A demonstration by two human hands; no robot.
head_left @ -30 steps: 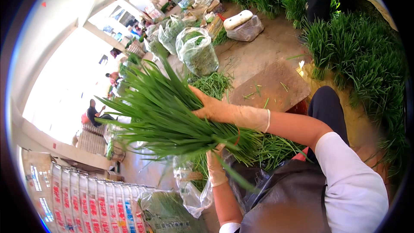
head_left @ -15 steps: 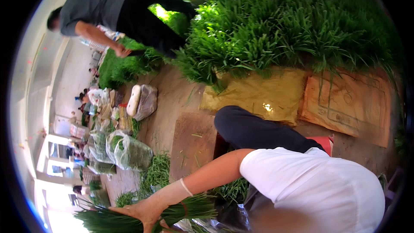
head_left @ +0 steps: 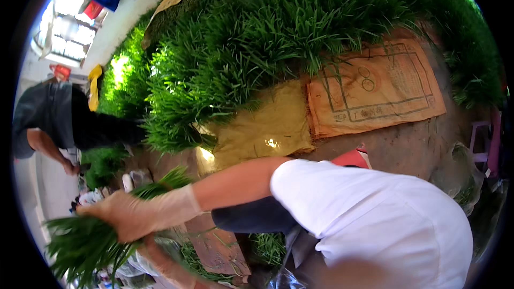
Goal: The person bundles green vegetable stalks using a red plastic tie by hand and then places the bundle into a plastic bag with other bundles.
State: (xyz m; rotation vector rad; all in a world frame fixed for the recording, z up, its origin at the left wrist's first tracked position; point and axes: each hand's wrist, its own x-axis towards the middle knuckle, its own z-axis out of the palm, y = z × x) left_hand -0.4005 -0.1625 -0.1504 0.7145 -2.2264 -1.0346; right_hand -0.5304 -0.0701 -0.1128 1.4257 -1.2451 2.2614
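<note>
A bunch of long green chives [head_left: 88, 243] hangs at the lower left, its leaves fanned out. My right hand [head_left: 120, 215], in a pale thin glove, is closed around it, thumb stretched along the top. More green leaves [head_left: 171, 179] stick out behind the wrist. My left hand [head_left: 152, 247] comes from below and meets the bunch under the right hand; its fingers are hidden. My right arm in a white sleeve [head_left: 348, 198] reaches left over my dark-trousered knee [head_left: 251, 215].
A large heap of green leaves [head_left: 257, 32] covers the far side. A yellow sack [head_left: 257, 128] and an orange sack [head_left: 375, 91] lie along its edge. A person in dark clothes [head_left: 53, 112] stands at the left. Right of me is a purple stool [head_left: 481, 142]; a brown board [head_left: 217, 246] lies below.
My view has swung, so the heap and sacks appear farther left. My right hand has raised the bunch, and my left forearm now shows beneath it. The other person appears lower at the left.
</note>
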